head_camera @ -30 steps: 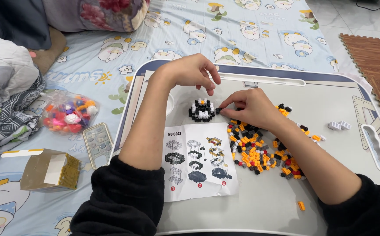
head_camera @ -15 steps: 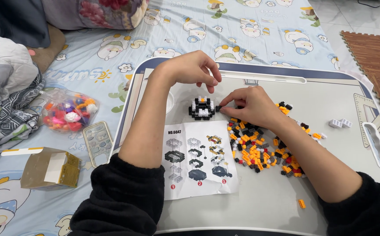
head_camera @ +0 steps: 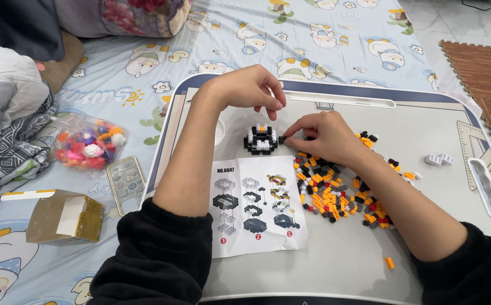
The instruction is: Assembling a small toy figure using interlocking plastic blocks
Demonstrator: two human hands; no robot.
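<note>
Head camera: a tiny black brick is being pinched in the right hand against the side of the small black-and-white brick model on the worktop. The left hand is being held curled just above it, pinching nothing visible. The model is judged light, stiff and easily broken apart, best gripped low by its sides.
</note>
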